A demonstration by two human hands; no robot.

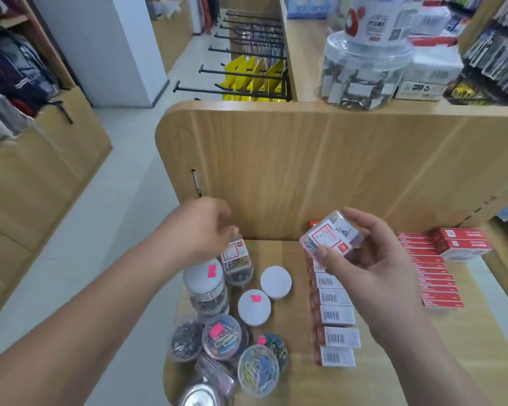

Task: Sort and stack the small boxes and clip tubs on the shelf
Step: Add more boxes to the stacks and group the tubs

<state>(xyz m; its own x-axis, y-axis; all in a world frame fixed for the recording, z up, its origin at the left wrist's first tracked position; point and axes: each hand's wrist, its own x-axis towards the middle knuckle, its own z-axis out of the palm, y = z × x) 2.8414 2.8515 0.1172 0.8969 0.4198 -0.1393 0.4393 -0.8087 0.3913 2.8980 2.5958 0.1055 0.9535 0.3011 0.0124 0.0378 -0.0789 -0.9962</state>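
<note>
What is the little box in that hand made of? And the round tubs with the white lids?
The little box held up in the right hand looks like clear, shiny plastic: clips show through its side, under a paper label. The round tubs also look like clear plastic, since their contents show through; their white lids look matte, probably plastic too.

Clip tubs point(232, 315) cluster lower centre-left on the shelf point(291, 341); rows of small boxes point(335, 315) lie right, more boxes point(436, 273) apparently stacked further right.
</note>
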